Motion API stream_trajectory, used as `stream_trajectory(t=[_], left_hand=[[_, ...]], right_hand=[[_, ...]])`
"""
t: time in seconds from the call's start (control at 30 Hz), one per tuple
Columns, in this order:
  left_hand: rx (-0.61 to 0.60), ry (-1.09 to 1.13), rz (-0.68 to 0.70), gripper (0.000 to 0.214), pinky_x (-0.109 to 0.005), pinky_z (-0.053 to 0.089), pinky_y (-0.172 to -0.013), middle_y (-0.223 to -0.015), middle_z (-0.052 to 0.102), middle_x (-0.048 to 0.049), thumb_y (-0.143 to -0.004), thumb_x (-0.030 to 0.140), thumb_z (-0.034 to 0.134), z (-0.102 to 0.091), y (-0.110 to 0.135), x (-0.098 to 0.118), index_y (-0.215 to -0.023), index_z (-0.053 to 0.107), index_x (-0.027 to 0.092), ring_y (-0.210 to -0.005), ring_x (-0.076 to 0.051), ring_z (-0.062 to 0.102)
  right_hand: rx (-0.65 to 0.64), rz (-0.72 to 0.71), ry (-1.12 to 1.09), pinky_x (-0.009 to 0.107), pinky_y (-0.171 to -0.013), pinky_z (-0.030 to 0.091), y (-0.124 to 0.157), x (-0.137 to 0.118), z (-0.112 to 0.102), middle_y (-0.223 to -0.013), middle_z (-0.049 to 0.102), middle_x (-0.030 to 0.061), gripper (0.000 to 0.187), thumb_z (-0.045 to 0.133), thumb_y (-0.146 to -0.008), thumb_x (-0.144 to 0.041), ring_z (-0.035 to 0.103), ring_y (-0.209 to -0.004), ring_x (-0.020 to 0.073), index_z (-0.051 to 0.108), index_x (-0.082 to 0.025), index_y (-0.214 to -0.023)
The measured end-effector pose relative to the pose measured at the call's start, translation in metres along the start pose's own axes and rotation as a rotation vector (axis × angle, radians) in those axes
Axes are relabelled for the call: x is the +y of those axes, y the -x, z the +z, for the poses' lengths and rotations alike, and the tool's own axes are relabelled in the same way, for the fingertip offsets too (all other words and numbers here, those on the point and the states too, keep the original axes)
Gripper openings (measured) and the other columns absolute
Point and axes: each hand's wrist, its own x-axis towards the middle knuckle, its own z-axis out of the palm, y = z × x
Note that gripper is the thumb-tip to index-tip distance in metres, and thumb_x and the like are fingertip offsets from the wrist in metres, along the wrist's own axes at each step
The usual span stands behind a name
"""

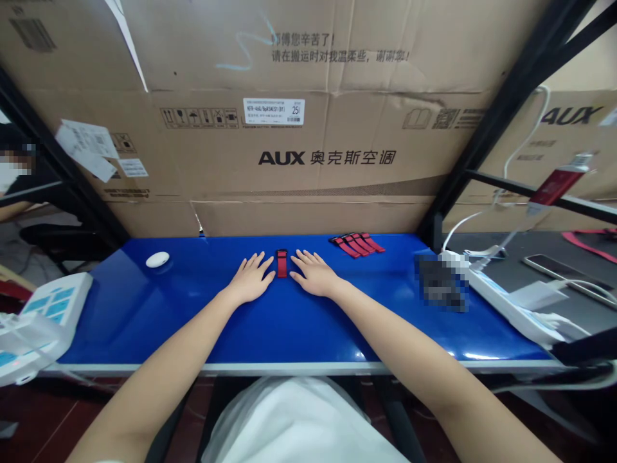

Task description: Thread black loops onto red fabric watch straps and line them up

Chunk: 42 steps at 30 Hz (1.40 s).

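Note:
A short red strap with a black buckle (282, 264) lies upright in the view on the blue tabletop (299, 328), between my two hands. My left hand (251, 278) rests flat just left of it, fingers spread, holding nothing. On its other side, my right hand (314, 272) also lies flat with fingers apart and nothing in them. Neither hand appears to grip the strap. Several similar red straps with black buckles (357, 245) lie fanned out side by side at the back of the table, beyond my right hand.
A white round object (157, 260) sits at the back left. White power strips stand at the left (62, 315) and right (511, 302) edges, with cables. Near the right one is a pixelated dark item (439, 283). A cardboard panel (328, 186) closes off the back. Another person (29, 173) is far left.

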Motion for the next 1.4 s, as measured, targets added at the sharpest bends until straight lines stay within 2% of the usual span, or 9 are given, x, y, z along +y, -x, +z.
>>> stream_trajectory(t=[0.73, 1.03, 1.1, 1.17, 1.27, 1.33, 1.4], left_hand=[[-0.022, -0.036, -0.021, 0.064, -0.05, 0.011, -0.119, -0.161, 0.019, -0.0063, -0.095, 0.059, 0.025, -0.002, 0.001, 0.002, -0.151, 0.033, 0.028, -0.149, -0.029, 0.012], [-0.007, -0.023, -0.013, 0.062, -0.053, 0.014, -0.118, -0.161, 0.02, -0.0082, -0.096, 0.057, 0.029, 0.0, 0.0, 0.001, -0.15, 0.035, 0.026, -0.148, -0.031, 0.014], [0.028, -0.027, 0.006, 0.061, -0.053, 0.015, -0.117, -0.159, 0.025, -0.0107, -0.096, 0.053, 0.031, 0.001, 0.001, 0.002, -0.149, 0.038, 0.023, -0.148, -0.032, 0.017], [0.084, -0.031, 0.071, 0.056, -0.052, 0.019, -0.117, -0.156, 0.033, -0.0119, -0.097, 0.046, 0.032, 0.002, 0.002, 0.005, -0.146, 0.041, 0.021, -0.146, -0.032, 0.022], [0.144, -0.009, 0.222, 0.047, -0.05, 0.029, -0.112, -0.148, 0.045, -0.0103, -0.097, 0.04, 0.036, 0.002, 0.002, 0.011, -0.139, 0.05, 0.023, -0.139, -0.032, 0.034], [0.157, 0.029, 0.299, 0.041, -0.05, 0.036, -0.106, -0.142, 0.051, -0.0102, -0.096, 0.041, 0.041, 0.0, 0.003, 0.017, -0.128, 0.058, 0.023, -0.132, -0.032, 0.043], [0.158, 0.088, 0.358, 0.033, -0.047, 0.042, -0.099, -0.132, 0.059, -0.0103, -0.093, 0.041, 0.048, -0.003, 0.003, 0.022, -0.114, 0.062, 0.021, -0.121, -0.03, 0.051]], right_hand=[[-0.009, 0.0, -0.013, 0.046, -0.12, 0.013, -0.001, 0.0, 0.0, -0.159, 0.022, 0.0109, 0.068, 0.027, -0.096, -0.055, 0.017, -0.148, 0.0297, 0.032, -0.016, -0.151], [0.011, -0.008, -0.034, 0.047, -0.119, 0.014, -0.001, 0.001, 0.002, -0.159, 0.025, 0.0119, 0.066, 0.031, -0.097, -0.053, 0.019, -0.147, 0.0308, 0.034, -0.016, -0.151], [0.04, -0.019, -0.049, 0.049, -0.118, 0.016, -0.002, 0.002, 0.003, -0.157, 0.028, 0.0143, 0.064, 0.036, -0.096, -0.052, 0.022, -0.146, 0.0327, 0.038, -0.015, -0.148], [0.091, -0.04, -0.079, 0.051, -0.115, 0.022, -0.003, 0.004, 0.003, -0.152, 0.038, 0.0172, 0.058, 0.045, -0.094, -0.048, 0.031, -0.142, 0.0341, 0.049, -0.014, -0.14], [0.198, -0.094, -0.176, 0.044, -0.104, 0.038, -0.006, 0.009, 0.0, -0.128, 0.061, 0.0164, 0.031, 0.056, -0.089, -0.035, 0.054, -0.121, 0.0299, 0.068, -0.015, -0.109], [0.271, -0.115, -0.261, 0.038, -0.094, 0.045, -0.007, 0.013, -0.003, -0.109, 0.068, 0.0124, 0.014, 0.059, -0.085, -0.025, 0.061, -0.103, 0.0246, 0.069, -0.016, -0.091], [0.322, -0.121, -0.345, 0.035, -0.086, 0.048, -0.007, 0.015, -0.005, -0.1, 0.066, 0.009, 0.012, 0.063, -0.08, -0.017, 0.062, -0.092, 0.0208, 0.066, -0.017, -0.092]])
